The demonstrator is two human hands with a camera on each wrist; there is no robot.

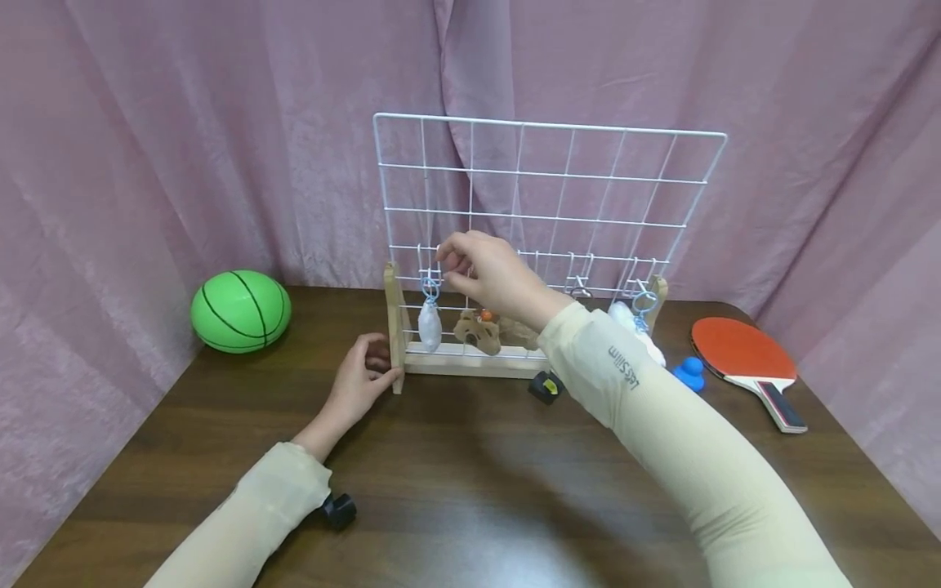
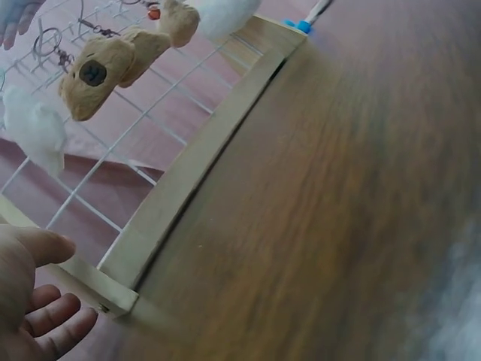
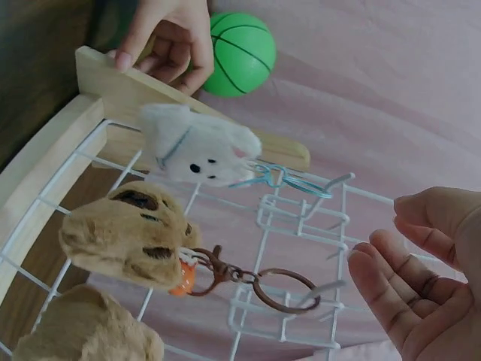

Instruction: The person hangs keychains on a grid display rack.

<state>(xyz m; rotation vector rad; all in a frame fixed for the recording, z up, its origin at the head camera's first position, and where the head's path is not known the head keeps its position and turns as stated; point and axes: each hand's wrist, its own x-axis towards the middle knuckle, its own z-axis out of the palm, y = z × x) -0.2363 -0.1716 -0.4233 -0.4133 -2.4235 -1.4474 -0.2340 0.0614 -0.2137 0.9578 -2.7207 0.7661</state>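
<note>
A white wire grid rack [image 1: 547,216] stands in a wooden base [image 1: 470,363]. My left hand [image 1: 356,380] grips the rack's left wooden side post [image 1: 395,327], its thumb at the front edge. Higher up, my right hand [image 1: 492,273] is beside the hooks, its fingers bent loosely with nothing between them. Nearest to it hangs a white plush keychain [image 3: 199,147] on a blue ring, the ring over a hook. Beside that a brown plush dog keychain [image 3: 128,233] hangs by a brown ring. Another brown plush [image 3: 86,331] is next to it, partly cut off.
At the rack's right end hangs another white plush [image 1: 635,331] with a blue ring. A green ball [image 1: 241,312] lies at the left. On the right are a blue knobbed object [image 1: 689,373] and a red table tennis paddle [image 1: 746,351]. A small black object [image 1: 546,387] sits before the base.
</note>
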